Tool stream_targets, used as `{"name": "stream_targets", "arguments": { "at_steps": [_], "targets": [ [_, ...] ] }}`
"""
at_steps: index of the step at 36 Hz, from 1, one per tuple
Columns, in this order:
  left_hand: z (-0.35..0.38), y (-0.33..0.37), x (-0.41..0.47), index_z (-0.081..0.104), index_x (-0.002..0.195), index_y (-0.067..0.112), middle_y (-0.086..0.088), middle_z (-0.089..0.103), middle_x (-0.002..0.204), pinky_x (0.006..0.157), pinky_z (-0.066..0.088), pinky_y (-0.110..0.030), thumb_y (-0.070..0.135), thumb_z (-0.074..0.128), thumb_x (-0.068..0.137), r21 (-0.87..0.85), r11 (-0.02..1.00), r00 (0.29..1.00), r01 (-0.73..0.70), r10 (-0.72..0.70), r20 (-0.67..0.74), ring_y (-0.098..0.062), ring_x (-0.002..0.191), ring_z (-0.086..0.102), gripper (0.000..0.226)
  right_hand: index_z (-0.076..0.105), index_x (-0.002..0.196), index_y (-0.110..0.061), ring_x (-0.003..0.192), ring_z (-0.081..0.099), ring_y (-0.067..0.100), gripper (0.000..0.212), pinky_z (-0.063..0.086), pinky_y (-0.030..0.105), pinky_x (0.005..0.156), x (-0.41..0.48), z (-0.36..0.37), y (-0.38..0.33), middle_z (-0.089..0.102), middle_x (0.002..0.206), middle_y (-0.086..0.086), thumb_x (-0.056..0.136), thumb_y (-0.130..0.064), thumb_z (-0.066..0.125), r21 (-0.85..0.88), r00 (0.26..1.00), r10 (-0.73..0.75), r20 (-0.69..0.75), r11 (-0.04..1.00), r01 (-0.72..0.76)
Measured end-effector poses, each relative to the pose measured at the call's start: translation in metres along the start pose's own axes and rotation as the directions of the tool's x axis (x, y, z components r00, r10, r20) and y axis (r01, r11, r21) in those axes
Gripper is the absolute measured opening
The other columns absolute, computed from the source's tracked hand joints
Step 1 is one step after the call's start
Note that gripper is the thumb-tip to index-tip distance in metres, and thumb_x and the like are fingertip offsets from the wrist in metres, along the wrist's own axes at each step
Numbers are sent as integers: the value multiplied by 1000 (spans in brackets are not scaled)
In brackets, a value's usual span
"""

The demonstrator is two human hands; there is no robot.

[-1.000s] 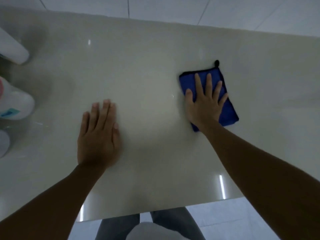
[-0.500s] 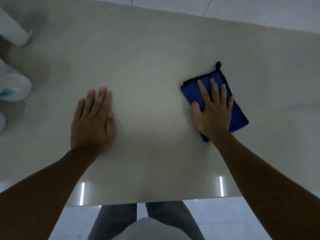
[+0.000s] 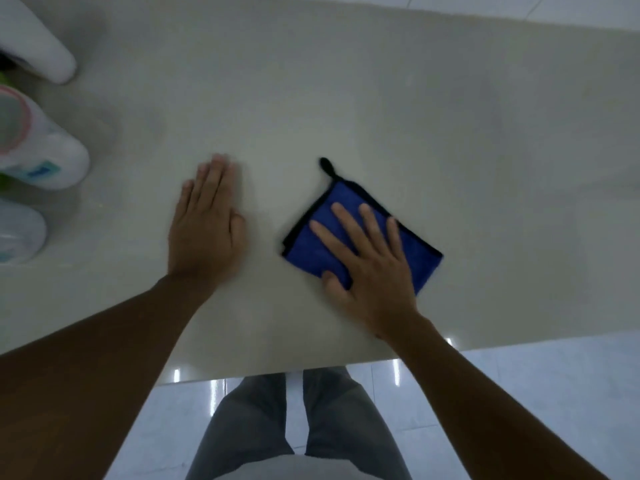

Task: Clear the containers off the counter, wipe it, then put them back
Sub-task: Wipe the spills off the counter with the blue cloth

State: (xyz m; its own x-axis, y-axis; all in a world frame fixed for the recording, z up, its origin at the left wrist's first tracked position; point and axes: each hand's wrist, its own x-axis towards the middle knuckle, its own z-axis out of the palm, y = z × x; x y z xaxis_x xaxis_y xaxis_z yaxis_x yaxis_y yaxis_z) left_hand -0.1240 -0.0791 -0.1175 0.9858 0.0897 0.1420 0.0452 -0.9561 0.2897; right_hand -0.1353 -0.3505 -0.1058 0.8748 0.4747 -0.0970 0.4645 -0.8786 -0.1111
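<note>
A folded blue cloth [image 3: 311, 251] with black edging and a hanging loop lies on the pale counter [image 3: 346, 98], in its near middle part. My right hand [image 3: 370, 268] presses flat on the cloth with fingers spread and the thumb at its near edge. My left hand [image 3: 206, 233] rests flat on the bare counter just left of the cloth, holding nothing. Three white containers stand at the far left edge: a plain one [image 3: 38, 50] at the back, one with a pink rim and blue label [image 3: 45, 154], and a third [image 3: 17, 237] nearest me, all partly cut off.
The counter's near edge [image 3: 277, 374] runs just below my wrists, with glossy floor tiles [image 3: 519, 393] and my legs beyond it. The counter stretches on to the right and toward the back.
My right hand has slid the cloth left, close to my left hand. The left hand stays flat on the counter. The containers at the left show more fully.
</note>
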Motion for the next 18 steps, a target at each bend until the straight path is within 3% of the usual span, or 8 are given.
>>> {"name": "stream_targets", "arguments": {
  "at_steps": [4,9,12,18],
  "targets": [
    [-22,-34,-20,32,155,7,-16,30,163,124,22,-48,20,34,92,51,997,998,57,-55,-40,-34,152,27,64,18,162,-45,160,11,32,72,10,62,125,1,-7,26,13,173,-5,93,-53,37,62,924,383,-7,922,-382],
    [-39,-88,-55,25,157,9,-15,26,164,125,17,-50,28,27,99,143,981,991,128,-132,20,-33,153,22,62,-1,162,-44,160,-6,33,69,-2,63,125,64,-14,16,-4,174,-5,97,-56,18,98,814,580,27,809,-580],
    [-36,-90,-63,22,158,8,-14,22,166,127,14,-48,31,25,102,131,978,986,161,-167,31,-30,155,16,60,-6,162,-44,159,-10,34,66,-4,63,125,104,-13,-3,-10,174,-4,101,-58,17,75,825,565,25,822,-565],
    [-36,-89,-61,24,158,7,-13,23,166,127,14,-47,29,26,100,88,981,984,175,-177,15,-28,155,16,61,-5,162,-45,159,-10,35,67,-4,64,125,158,-10,-90,-8,174,-4,101,-61,19,56,933,358,36,932,-359]
  ]
}}
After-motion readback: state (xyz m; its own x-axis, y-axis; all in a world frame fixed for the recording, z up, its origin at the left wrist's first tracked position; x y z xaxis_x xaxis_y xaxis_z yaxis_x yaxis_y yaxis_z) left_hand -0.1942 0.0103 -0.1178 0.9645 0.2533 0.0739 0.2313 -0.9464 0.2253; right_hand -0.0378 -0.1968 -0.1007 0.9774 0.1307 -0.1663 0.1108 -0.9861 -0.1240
